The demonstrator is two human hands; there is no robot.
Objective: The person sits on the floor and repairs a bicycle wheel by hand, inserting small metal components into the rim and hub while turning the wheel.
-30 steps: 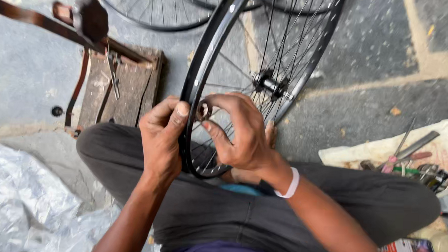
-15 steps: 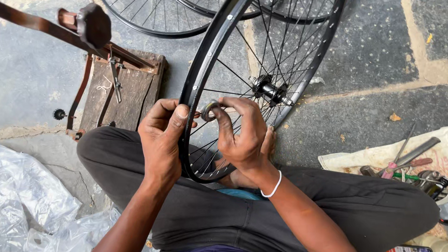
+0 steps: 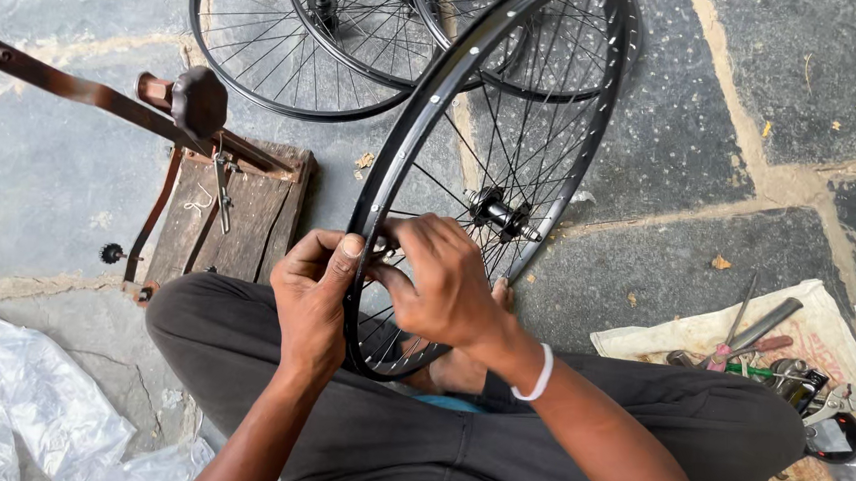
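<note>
I sit cross-legged on the stone floor with the black spoked bicycle wheel rim (image 3: pixel 423 108) standing upright across my lap. My left hand (image 3: pixel 310 298) is clamped around the rim's near edge, thumb on top. My right hand (image 3: pixel 443 279) is closed, fingers pinched at a spoke end just inside the rim (what they pinch is hidden). The silver hub (image 3: pixel 495 212) sits beyond my knuckles.

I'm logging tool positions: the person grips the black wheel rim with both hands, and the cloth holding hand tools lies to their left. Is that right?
Not quite. In the head view both hands, left hand and right hand, are at the black wheel rim, but the cloth with hand tools lies to their right.
</note>
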